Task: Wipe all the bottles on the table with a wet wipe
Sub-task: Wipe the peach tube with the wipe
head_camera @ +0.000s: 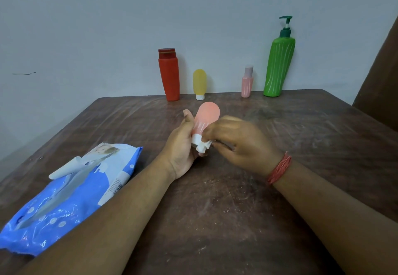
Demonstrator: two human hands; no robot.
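— Nearest us lies the blue wet wipe pack (64, 199) on the left of the brown table (237, 210), its flap peeled up. What do we have in our hands?

— We hold the peach tube bottle (207, 116) above the middle of the table. Its long axis runs away from us and slightly right: white cap (196, 138) toward us, rounded end toward the wall.

— And our left hand (183, 147)?

— It lies palm up, fingers curled under the tube, thumb stretched along its left side.

— Our right hand (239, 141)?

— It comes in from the right, back of the hand up, a red thread band (279, 168) on the wrist. Its fingertips pinch a small crumpled wet wipe (204, 145) against the cap.

— The others?

— Upright along the far edge, against the wall: a red bottle (170, 76), a yellow tube (199, 84) on its white cap, a small pink bottle (247, 83), and a green pump bottle (279, 63), well apart from our hands.
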